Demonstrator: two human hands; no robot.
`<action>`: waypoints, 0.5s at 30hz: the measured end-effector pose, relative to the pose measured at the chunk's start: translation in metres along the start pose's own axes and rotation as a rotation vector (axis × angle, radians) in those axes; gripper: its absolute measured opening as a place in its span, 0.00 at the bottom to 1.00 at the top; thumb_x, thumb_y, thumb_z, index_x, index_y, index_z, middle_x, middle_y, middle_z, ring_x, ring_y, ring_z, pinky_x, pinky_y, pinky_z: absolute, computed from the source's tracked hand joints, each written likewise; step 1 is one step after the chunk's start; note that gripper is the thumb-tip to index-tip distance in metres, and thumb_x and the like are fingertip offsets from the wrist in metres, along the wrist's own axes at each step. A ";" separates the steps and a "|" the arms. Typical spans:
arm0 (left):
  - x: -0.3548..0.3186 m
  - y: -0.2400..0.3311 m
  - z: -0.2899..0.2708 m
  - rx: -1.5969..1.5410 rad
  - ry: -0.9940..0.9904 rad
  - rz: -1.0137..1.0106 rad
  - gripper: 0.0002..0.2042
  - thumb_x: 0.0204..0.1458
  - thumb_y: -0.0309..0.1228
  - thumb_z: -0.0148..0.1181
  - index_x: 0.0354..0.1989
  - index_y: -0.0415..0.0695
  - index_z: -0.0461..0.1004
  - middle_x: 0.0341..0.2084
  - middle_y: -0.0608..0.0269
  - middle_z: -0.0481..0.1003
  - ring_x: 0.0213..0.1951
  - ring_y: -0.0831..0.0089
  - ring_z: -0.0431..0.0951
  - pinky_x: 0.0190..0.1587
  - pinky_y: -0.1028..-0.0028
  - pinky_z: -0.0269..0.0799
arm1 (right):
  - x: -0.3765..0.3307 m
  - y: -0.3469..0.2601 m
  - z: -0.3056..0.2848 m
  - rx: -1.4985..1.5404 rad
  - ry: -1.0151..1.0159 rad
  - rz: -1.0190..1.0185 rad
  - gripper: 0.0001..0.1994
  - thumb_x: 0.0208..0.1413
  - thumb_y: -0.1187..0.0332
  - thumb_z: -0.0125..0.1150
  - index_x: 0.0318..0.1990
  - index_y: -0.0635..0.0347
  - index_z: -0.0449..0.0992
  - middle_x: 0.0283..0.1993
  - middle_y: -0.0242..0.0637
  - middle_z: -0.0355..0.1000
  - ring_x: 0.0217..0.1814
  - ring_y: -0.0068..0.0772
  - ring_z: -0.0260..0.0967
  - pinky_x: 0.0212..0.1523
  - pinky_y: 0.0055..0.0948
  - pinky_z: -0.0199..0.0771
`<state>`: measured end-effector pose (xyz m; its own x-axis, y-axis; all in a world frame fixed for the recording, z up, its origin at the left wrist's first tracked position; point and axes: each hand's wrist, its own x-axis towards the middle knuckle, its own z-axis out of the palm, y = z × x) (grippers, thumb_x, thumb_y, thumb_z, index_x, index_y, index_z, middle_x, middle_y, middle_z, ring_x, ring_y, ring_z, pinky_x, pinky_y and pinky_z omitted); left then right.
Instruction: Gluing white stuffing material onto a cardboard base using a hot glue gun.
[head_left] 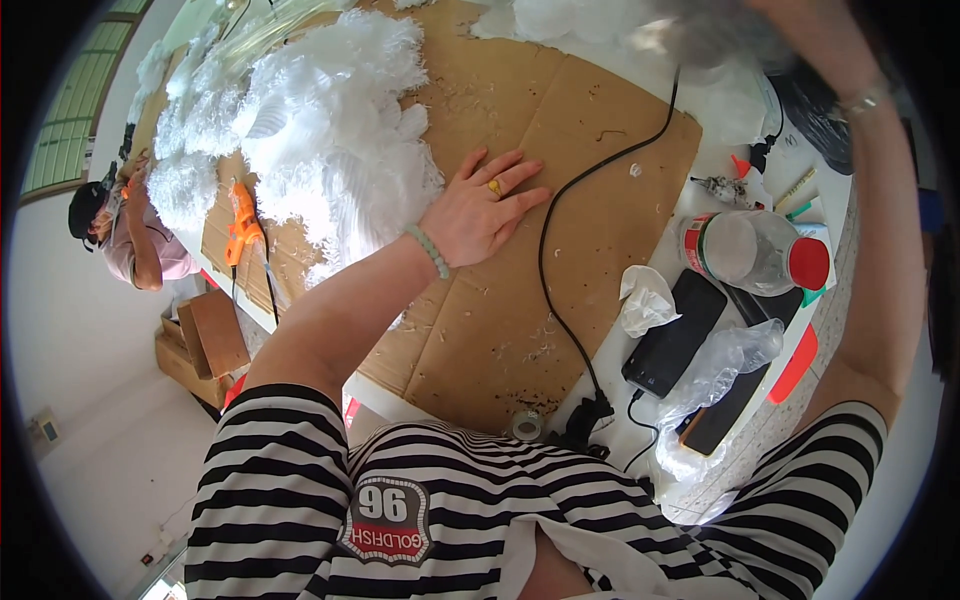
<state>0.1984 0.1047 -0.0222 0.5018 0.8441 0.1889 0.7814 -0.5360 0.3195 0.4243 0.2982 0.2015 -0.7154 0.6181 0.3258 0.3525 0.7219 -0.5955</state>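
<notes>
My left hand (485,205) lies palm down on a brown cardboard sheet (560,110), its fingers stretched out and holding nothing. Just left of it is a big heap of white, fluffy, fringed material (330,110). My right hand (820,45) reaches to the far right, smeared by motion and partly cut off by the picture's edge. A blurred, greyish, see-through bundle (690,35) is beside it; whether the fingers grip it cannot be made out. An orange glue gun (240,225) rests on the cardboard, left of the heap.
A black cable (545,235) crosses the cardboard. Along the table's right side are a red-capped clear bottle (750,250), a black phone (675,333), crumpled tissue (648,300) and clear plastic (725,360). A tape roll (526,425) lies near me. Another person (150,240) works at far left, above cardboard boxes (205,345).
</notes>
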 end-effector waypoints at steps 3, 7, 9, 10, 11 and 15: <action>-0.009 -0.003 -0.002 -0.001 0.012 -0.024 0.18 0.48 0.26 0.53 0.50 0.53 0.68 0.56 0.62 0.62 0.58 0.58 0.60 0.58 0.54 0.51 | 0.028 -0.011 0.057 -0.013 -0.303 0.022 0.23 0.38 0.68 0.66 0.45 0.65 0.71 0.42 0.42 0.72 0.46 0.29 0.68 0.47 0.25 0.68; -0.005 -0.001 -0.001 -0.018 0.038 -0.013 0.18 0.48 0.27 0.52 0.50 0.53 0.68 0.56 0.62 0.62 0.58 0.59 0.60 0.58 0.54 0.51 | 0.039 -0.019 0.088 0.047 -0.541 0.030 0.23 0.37 0.66 0.66 0.45 0.64 0.71 0.42 0.42 0.72 0.45 0.31 0.69 0.47 0.26 0.68; -0.006 0.000 -0.002 -0.010 0.059 -0.003 0.18 0.48 0.27 0.53 0.49 0.54 0.68 0.53 0.63 0.63 0.57 0.59 0.61 0.59 0.53 0.51 | 0.042 -0.006 0.103 -0.024 -0.596 -0.170 0.23 0.42 0.64 0.62 0.48 0.64 0.70 0.44 0.42 0.72 0.42 0.32 0.71 0.43 0.27 0.71; -0.006 -0.001 0.000 -0.016 0.068 -0.005 0.18 0.48 0.27 0.53 0.49 0.54 0.68 0.53 0.63 0.63 0.57 0.59 0.61 0.59 0.53 0.51 | 0.038 0.007 0.113 -0.031 -0.605 -0.169 0.23 0.42 0.64 0.62 0.48 0.64 0.70 0.44 0.42 0.72 0.42 0.32 0.71 0.43 0.27 0.71; -0.007 -0.002 0.001 -0.008 0.050 -0.002 0.19 0.46 0.28 0.54 0.49 0.53 0.68 0.53 0.62 0.64 0.57 0.60 0.61 0.57 0.53 0.52 | 0.035 0.018 0.121 0.111 -0.664 -0.127 0.23 0.47 0.62 0.58 0.54 0.53 0.66 0.46 0.40 0.71 0.39 0.28 0.69 0.43 0.26 0.70; -0.011 -0.001 -0.004 -0.029 -0.097 -0.089 0.20 0.44 0.28 0.56 0.49 0.53 0.67 0.50 0.60 0.65 0.55 0.60 0.62 0.54 0.54 0.55 | 0.036 0.010 0.120 0.151 -0.852 0.299 0.27 0.52 0.63 0.53 0.62 0.42 0.58 0.42 0.36 0.71 0.36 0.23 0.66 0.38 0.23 0.71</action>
<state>0.1904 0.0960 -0.0210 0.4655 0.8824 0.0683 0.8143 -0.4572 0.3577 0.3296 0.2897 0.1192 -0.8313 0.2906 -0.4737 0.5548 0.4837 -0.6769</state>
